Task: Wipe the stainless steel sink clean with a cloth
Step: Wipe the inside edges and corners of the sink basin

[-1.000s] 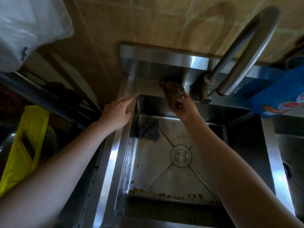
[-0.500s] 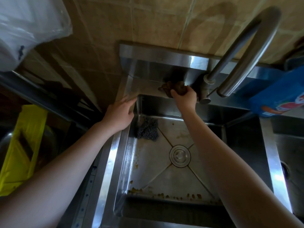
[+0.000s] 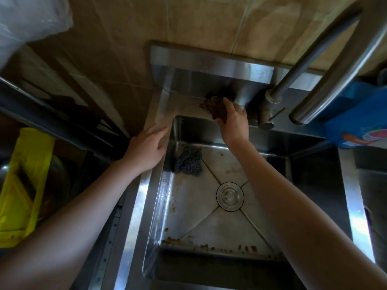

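Moved up onto the rear ledge: right hand (image 3: 234, 124) | grips crumpled brown cloth (image 3: 212, 106), pressing it on the ledge just left of curved steel tap (image 3: 339, 65) | left hand (image 3: 146, 147) flat, fingers spread, on stainless steel sink (image 3: 138, 216) left rim | dark wire scourer (image 3: 188, 162) in basin's far-left corner

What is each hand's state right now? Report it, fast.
Left hand: open, fingers straight, resting on the sink rim.
Right hand: grips the brown cloth.
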Demonstrator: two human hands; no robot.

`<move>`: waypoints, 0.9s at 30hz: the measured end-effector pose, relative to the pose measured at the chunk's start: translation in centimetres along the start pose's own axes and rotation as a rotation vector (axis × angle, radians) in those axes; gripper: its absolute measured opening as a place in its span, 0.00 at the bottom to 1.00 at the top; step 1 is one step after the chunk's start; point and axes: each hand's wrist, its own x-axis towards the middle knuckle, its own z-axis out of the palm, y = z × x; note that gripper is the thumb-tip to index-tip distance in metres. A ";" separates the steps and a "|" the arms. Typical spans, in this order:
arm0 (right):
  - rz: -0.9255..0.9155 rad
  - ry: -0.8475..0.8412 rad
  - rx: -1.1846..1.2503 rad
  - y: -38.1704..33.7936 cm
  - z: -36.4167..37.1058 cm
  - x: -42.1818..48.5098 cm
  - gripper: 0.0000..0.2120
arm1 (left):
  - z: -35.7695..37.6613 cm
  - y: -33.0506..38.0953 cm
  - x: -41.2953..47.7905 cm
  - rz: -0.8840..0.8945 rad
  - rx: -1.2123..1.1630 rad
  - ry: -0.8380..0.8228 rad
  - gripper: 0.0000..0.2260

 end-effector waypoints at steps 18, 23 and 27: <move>-0.054 -0.113 0.035 -6.9 3.2 2.0 0.23 | 0.8 -0.5 0.0 0.045 0.158 0.066 0.24; -0.154 -0.156 -0.024 -8.1 4.0 2.0 0.25 | 0.7 -1.1 -0.9 0.070 0.159 0.083 0.24; -0.043 -0.097 -0.022 -4.4 2.7 1.4 0.23 | 0.4 -1.9 -1.7 0.029 0.121 0.063 0.24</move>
